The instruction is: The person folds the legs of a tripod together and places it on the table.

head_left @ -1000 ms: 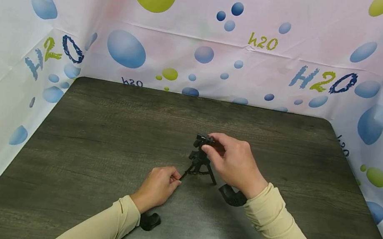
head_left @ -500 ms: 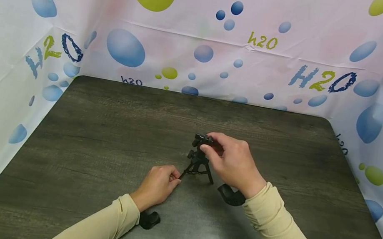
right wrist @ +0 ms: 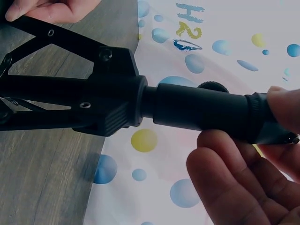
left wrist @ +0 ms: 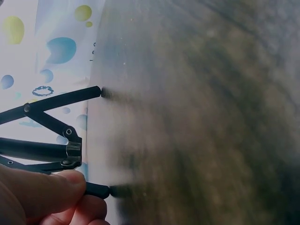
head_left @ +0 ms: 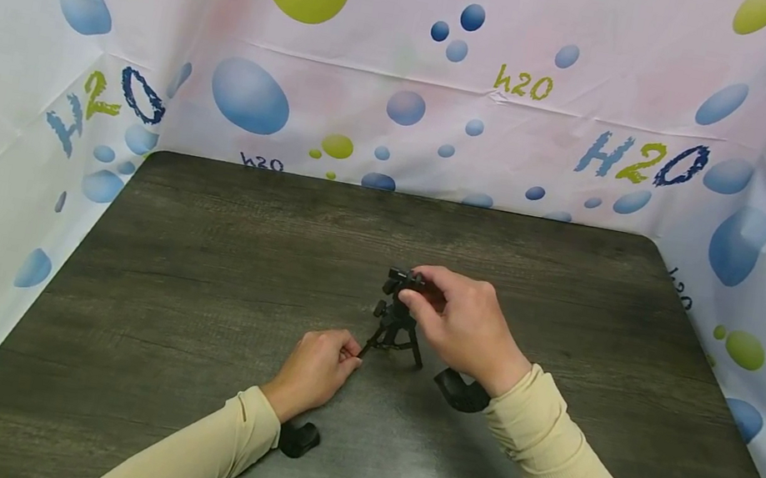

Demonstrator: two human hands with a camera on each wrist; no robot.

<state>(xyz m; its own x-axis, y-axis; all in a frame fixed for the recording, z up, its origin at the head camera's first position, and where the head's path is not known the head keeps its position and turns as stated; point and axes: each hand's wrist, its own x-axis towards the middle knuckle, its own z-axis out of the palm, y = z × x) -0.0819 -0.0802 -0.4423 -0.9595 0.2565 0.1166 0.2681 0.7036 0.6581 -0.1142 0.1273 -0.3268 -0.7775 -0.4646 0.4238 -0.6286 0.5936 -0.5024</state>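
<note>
A small black tripod (head_left: pixel 392 332) stands upright on the table with its legs spread. My left hand (head_left: pixel 313 371) pinches the lower part of its left leg between thumb and fingers, just above the foot. In the left wrist view, that leg's rubber foot (left wrist: pixel 97 189) sticks out past the fingertips, and another leg (left wrist: pixel 65 100) is free. My right hand (head_left: pixel 471 321) holds the top of the tripod from the right. The right wrist view shows its thumb and fingers round the upper end of the column (right wrist: pixel 201 107), above the leg hub (right wrist: pixel 115 93).
The dark wood-look table (head_left: pixel 237 248) reaches back to a white printed sheet (head_left: pixel 401 39) with blue and green spots, which also hangs at both sides. Black curved wrist pieces (head_left: pixel 462 392) hang under both wrists, close over the table.
The tripod's right foot has shifted slightly left, towards the left leg. Both hands keep their hold and have barely moved.
</note>
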